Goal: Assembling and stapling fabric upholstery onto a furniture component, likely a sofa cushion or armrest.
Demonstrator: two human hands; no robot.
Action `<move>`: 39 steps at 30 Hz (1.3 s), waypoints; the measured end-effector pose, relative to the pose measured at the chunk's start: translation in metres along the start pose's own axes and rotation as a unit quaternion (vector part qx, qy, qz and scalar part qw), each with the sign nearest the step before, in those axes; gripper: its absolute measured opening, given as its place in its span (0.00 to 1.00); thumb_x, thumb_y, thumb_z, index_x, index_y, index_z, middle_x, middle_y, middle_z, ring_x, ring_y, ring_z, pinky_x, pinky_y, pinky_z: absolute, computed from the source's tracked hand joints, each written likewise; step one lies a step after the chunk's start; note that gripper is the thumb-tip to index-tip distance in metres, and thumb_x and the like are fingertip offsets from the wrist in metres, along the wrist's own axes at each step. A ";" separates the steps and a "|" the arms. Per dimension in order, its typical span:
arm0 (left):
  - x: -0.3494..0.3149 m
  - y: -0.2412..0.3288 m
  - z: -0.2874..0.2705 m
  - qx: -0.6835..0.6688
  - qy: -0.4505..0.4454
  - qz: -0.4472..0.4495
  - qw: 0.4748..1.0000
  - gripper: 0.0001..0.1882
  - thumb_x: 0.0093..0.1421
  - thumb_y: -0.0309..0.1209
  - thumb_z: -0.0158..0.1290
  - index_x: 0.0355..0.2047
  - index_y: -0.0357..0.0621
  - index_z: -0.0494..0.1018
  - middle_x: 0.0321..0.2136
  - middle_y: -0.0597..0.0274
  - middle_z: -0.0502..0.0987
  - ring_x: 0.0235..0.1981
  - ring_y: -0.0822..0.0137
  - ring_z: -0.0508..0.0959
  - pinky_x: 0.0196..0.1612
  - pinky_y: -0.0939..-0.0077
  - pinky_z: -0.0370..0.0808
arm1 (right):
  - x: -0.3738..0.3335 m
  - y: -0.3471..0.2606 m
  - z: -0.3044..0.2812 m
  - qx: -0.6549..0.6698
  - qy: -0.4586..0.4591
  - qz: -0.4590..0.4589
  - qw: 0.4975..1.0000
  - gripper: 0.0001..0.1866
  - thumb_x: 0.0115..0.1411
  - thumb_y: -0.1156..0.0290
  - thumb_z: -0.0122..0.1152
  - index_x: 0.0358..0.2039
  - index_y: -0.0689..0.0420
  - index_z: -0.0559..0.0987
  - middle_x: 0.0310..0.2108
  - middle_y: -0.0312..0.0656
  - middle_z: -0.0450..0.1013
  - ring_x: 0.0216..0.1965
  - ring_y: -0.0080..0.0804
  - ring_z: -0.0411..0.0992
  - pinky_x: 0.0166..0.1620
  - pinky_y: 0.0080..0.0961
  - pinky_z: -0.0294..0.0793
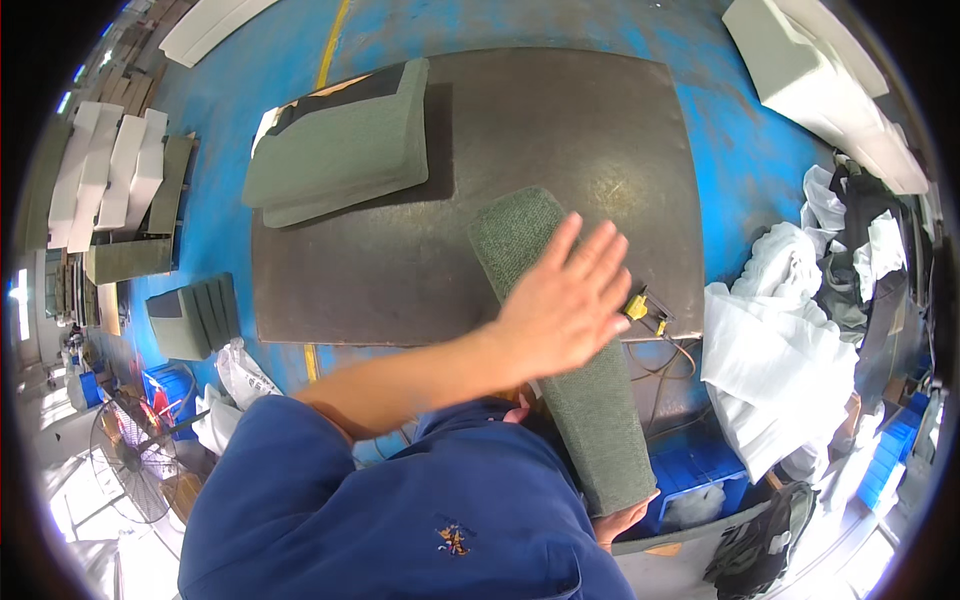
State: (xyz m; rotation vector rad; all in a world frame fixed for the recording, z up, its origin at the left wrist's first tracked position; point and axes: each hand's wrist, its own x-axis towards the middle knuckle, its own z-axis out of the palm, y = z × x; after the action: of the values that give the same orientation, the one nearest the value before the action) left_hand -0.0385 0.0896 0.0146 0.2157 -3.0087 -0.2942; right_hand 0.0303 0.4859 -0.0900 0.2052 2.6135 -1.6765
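Observation:
A long, narrow green fabric-covered cushion (pixel 610 430) slants from the table toward my body, its far end above the tabletop. My left hand (pixel 565 300) is over its upper middle, fingers stretched out and palm toward the fabric; whether it presses on the cloth is hard to tell. At the near lower end, my right hand (pixel 622 522) grips the cushion from beneath, with most of its fingers hidden. A yellow and black staple gun-like tool (pixel 645 308) lies at the table's near right edge, close to my left fingertips, with a hose trailing down.
On the dark table (pixel 560 120), a larger green upholstered block (pixel 345 150) sits at the far left. White fabric (pixel 780 350) is heaped right of the table. A blue bin (pixel 700 470) stands near my right side. Left are a fan (pixel 130 455) and another green cushion (pixel 195 315).

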 end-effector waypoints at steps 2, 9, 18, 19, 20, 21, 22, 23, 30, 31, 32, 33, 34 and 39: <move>-0.004 0.033 0.006 -0.019 -0.029 0.046 0.998 0.29 0.71 0.51 0.41 0.61 0.45 0.73 0.68 0.49 0.64 0.73 0.51 0.57 0.74 0.39 0.42 | 0.002 0.015 -0.010 -0.009 -0.014 0.023 1.000 0.28 0.75 0.52 0.46 0.61 0.66 0.69 0.51 0.45 0.74 0.46 0.36 0.72 0.50 0.38 0.74; -0.026 0.141 0.035 -0.103 -0.052 0.252 0.961 0.24 0.69 0.49 0.45 0.51 0.43 0.77 0.55 0.55 0.75 0.57 0.58 0.72 0.68 0.45 0.58 | 0.013 -0.045 0.020 -0.096 -0.050 0.025 0.994 0.12 0.68 0.64 0.57 0.44 0.59 0.73 0.38 0.39 0.76 0.37 0.31 0.75 0.40 0.32 0.76; -0.002 0.110 0.012 -0.136 0.000 0.216 0.967 0.16 0.63 0.43 0.54 0.38 0.43 0.74 0.35 0.58 0.74 0.43 0.57 0.75 0.60 0.53 0.66 | 0.061 -0.095 0.090 0.219 -0.058 0.092 0.970 0.23 0.79 0.59 0.39 0.41 0.63 0.78 0.33 0.33 0.74 0.33 0.20 0.67 0.39 0.23 0.70; 0.000 0.107 0.015 -0.126 0.002 0.201 0.972 0.17 0.63 0.44 0.54 0.39 0.42 0.74 0.35 0.57 0.75 0.44 0.57 0.75 0.61 0.53 0.65 | 0.070 -0.099 0.094 0.247 -0.092 0.104 0.959 0.23 0.79 0.58 0.39 0.40 0.62 0.78 0.33 0.33 0.74 0.33 0.20 0.67 0.38 0.23 0.70; 0.002 0.108 0.018 -0.116 0.008 0.183 0.976 0.18 0.63 0.45 0.54 0.40 0.41 0.74 0.36 0.56 0.75 0.44 0.56 0.75 0.63 0.52 0.64 | 0.080 -0.102 0.096 0.275 -0.130 0.112 0.946 0.23 0.79 0.57 0.39 0.40 0.62 0.78 0.33 0.33 0.74 0.33 0.19 0.67 0.38 0.23 0.71; 0.001 0.111 0.022 -0.106 0.011 0.181 0.978 0.18 0.63 0.45 0.54 0.40 0.41 0.74 0.36 0.56 0.75 0.44 0.56 0.75 0.63 0.52 0.64 | 0.086 -0.096 0.100 0.308 -0.128 0.119 0.935 0.23 0.79 0.55 0.40 0.39 0.61 0.78 0.32 0.33 0.74 0.33 0.19 0.68 0.38 0.22 0.71; -0.002 0.116 0.028 -0.105 0.011 0.170 0.980 0.19 0.62 0.46 0.54 0.41 0.41 0.74 0.38 0.56 0.75 0.46 0.56 0.75 0.65 0.50 0.62 | 0.088 -0.095 0.099 0.315 -0.133 0.116 0.933 0.23 0.79 0.55 0.40 0.39 0.61 0.78 0.32 0.33 0.74 0.33 0.19 0.68 0.38 0.22 0.71; -0.004 0.124 0.031 -0.107 0.010 0.154 0.982 0.21 0.61 0.47 0.55 0.43 0.41 0.74 0.40 0.55 0.76 0.47 0.56 0.75 0.67 0.49 0.59 | 0.089 -0.093 0.095 0.306 -0.141 0.130 0.932 0.23 0.78 0.55 0.41 0.38 0.61 0.78 0.32 0.32 0.74 0.33 0.19 0.68 0.38 0.22 0.71; -0.023 0.177 0.039 0.020 0.068 -0.036 0.997 0.28 0.63 0.47 0.51 0.56 0.39 0.71 0.56 0.49 0.70 0.63 0.49 0.67 0.66 0.27 0.46 | 0.102 -0.079 0.094 0.398 -0.264 0.126 0.869 0.21 0.78 0.60 0.43 0.36 0.60 0.78 0.32 0.30 0.73 0.34 0.17 0.66 0.38 0.21 0.70; -0.022 0.182 0.040 0.023 0.051 -0.041 0.998 0.30 0.63 0.46 0.51 0.59 0.38 0.69 0.58 0.48 0.67 0.65 0.48 0.64 0.66 0.25 0.45 | 0.103 -0.077 0.094 0.384 -0.250 0.131 0.879 0.21 0.78 0.61 0.42 0.34 0.60 0.77 0.31 0.30 0.73 0.33 0.17 0.65 0.38 0.20 0.70; -0.021 0.182 0.040 0.035 0.045 -0.051 0.997 0.30 0.63 0.46 0.51 0.59 0.38 0.69 0.58 0.48 0.67 0.65 0.48 0.64 0.66 0.25 0.45 | 0.105 -0.076 0.097 0.363 -0.235 0.136 0.891 0.21 0.78 0.61 0.42 0.33 0.60 0.77 0.31 0.29 0.72 0.33 0.17 0.65 0.38 0.20 0.69; -0.020 0.181 0.040 0.029 0.058 -0.035 0.997 0.29 0.62 0.46 0.53 0.57 0.40 0.70 0.56 0.49 0.69 0.64 0.48 0.64 0.65 0.24 0.46 | 0.107 -0.080 0.096 0.388 -0.251 0.134 0.876 0.21 0.78 0.60 0.44 0.32 0.60 0.76 0.30 0.29 0.72 0.34 0.16 0.64 0.39 0.19 0.68; -0.018 0.181 0.040 0.023 0.070 -0.017 0.997 0.28 0.60 0.45 0.55 0.55 0.41 0.71 0.53 0.50 0.70 0.63 0.49 0.65 0.65 0.24 0.47 | 0.111 -0.075 0.101 0.394 -0.260 0.141 0.870 0.21 0.78 0.60 0.44 0.32 0.60 0.76 0.30 0.29 0.72 0.34 0.16 0.64 0.39 0.19 0.68; -0.014 0.181 0.040 0.024 0.052 -0.039 0.998 0.23 0.61 0.45 0.55 0.51 0.45 0.73 0.49 0.56 0.72 0.58 0.50 0.68 0.65 0.25 0.47 | 0.124 -0.088 0.077 0.450 -0.300 0.137 0.830 0.15 0.74 0.64 0.55 0.29 0.56 0.73 0.28 0.24 0.66 0.31 0.12 0.59 0.35 0.16 0.62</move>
State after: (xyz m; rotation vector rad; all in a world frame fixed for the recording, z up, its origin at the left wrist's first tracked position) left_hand -0.0535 0.2753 0.0102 0.3411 -2.9109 -0.2115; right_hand -0.1069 0.3915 -0.0547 0.0398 1.1652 -2.2267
